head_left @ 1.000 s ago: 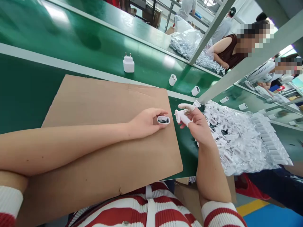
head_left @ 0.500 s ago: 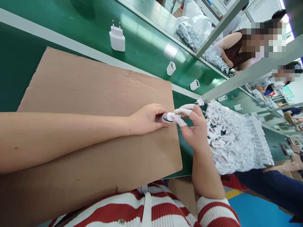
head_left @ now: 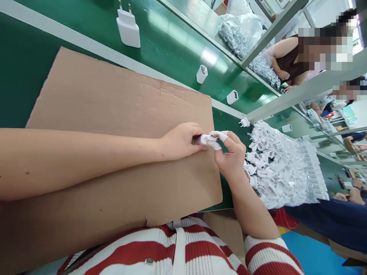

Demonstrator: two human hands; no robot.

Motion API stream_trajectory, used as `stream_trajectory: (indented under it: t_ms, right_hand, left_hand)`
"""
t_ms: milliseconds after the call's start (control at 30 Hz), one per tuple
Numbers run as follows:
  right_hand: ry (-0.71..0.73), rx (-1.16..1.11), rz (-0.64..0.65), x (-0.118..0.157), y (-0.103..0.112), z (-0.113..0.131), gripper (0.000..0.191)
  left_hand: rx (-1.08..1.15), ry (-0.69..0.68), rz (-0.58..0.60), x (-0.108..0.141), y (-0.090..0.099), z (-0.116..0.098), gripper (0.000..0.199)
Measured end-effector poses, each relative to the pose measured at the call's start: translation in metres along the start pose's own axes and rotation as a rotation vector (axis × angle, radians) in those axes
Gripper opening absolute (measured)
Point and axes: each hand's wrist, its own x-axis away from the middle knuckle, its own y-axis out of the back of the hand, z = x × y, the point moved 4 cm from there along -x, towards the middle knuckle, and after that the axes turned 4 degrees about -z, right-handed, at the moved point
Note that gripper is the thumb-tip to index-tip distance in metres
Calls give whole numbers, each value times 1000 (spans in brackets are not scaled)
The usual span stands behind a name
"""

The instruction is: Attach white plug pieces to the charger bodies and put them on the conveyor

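Above the right part of a cardboard sheet [head_left: 114, 103], my left hand [head_left: 182, 142] is closed around a white charger housing [head_left: 198, 141], mostly hidden by the fingers. My right hand [head_left: 231, 152], with white covers on its fingertips, pinches a white plug cap [head_left: 205, 139] against the housing's end. The two pieces touch; whether the cap is fully seated I cannot tell. To the right of my right hand, many loose white plug caps [head_left: 266, 152] lie in a heap on clear plastic. One cap with pins [head_left: 244, 122] lies apart at the heap's upper left.
On the green belt [head_left: 172, 42] stand a charger with two pins [head_left: 128, 28] and open housings [head_left: 202, 74] [head_left: 232, 97]. A grey metal post [head_left: 275, 32] rises behind. Across the belt, a co-worker [head_left: 286, 57] sits by a clear bag of white parts [head_left: 243, 34].
My right hand has brought the plug cap up to the housing's open end, covering it. On the belt, the charger and housings have shifted left and away.
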Motion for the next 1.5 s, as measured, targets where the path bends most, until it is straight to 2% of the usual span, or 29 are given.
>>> stream_trajectory:
  t_ms: [133,233,300,367,433,500,567,633,700,800,867,933,1000,1033,1100,1167,1233,1300,1367,1433,1500]
  right_hand:
    - [-23,68,-49,3,-4,-1,21]
    - [-111,-57,-5,1,-7,-5,20]
    - [-182,-255,48,-5,-9,-15,33]
    - [-228,-377,50,-16,-5,-33,55]
    - [-256,-284,-36,-29,5,-59,65]
    - [-330,-24,-94,-38,13,-89,64]
    - [-479,180,-32,-41,14,-117,66]
    - [-559,271,57,-38,11,-134,65]
    - [-552,297,101,-34,9,-138,61]
    - [-531,332,82,-31,14,-133,53]
    - [-552,350,63,-29,19,-130,52]
    - [-560,305,56,-28,21,-128,51]
    - [-568,171,61,-28,20,-129,47]
    - [-575,101,67,-27,20,-130,47]
    - [-595,8,83,-24,18,-133,52]
    - [-605,3,102,-21,19,-134,55]
    - [-606,-19,93,-19,22,-131,47]
    - [-616,-149,39,-19,26,-123,38]
    - [-649,-390,-24,-20,30,-110,39]
    - [-690,-632,-20,-22,30,-93,43]
    - [-713,-784,57,-23,27,-75,46]
  left_hand:
    - [-21,-7,-28,2,-2,-1,29]
    - [-30,9,-42,4,-4,-6,31]
    - [8,63,-26,3,-4,-6,34]
    - [29,116,-44,-4,5,-1,37]
    - [-27,135,-162,-20,29,11,40]
    - [-166,141,-368,-43,67,29,42]
    - [-336,188,-555,-69,111,51,48]
    - [-467,276,-611,-93,150,74,57]
    - [-520,366,-645,-110,179,91,61]
    - [-567,512,-681,-119,196,101,59]
    - [-648,490,-753,-116,192,94,68]
    - [-759,297,-766,-116,178,81,80]
    - [-821,116,-646,-120,158,72,84]
    - [-823,101,-558,-123,150,73,81]
    - [-791,173,-440,-131,140,77,68]
    - [-754,229,-418,-136,136,78,53]
    - [-737,198,-439,-134,131,68,50]
    - [-706,104,-430,-124,118,48,60]
    - [-638,-20,-379,-104,95,25,64]
    - [-556,-101,-277,-80,64,4,48]
    - [-524,-69,-164,-59,34,-7,37]
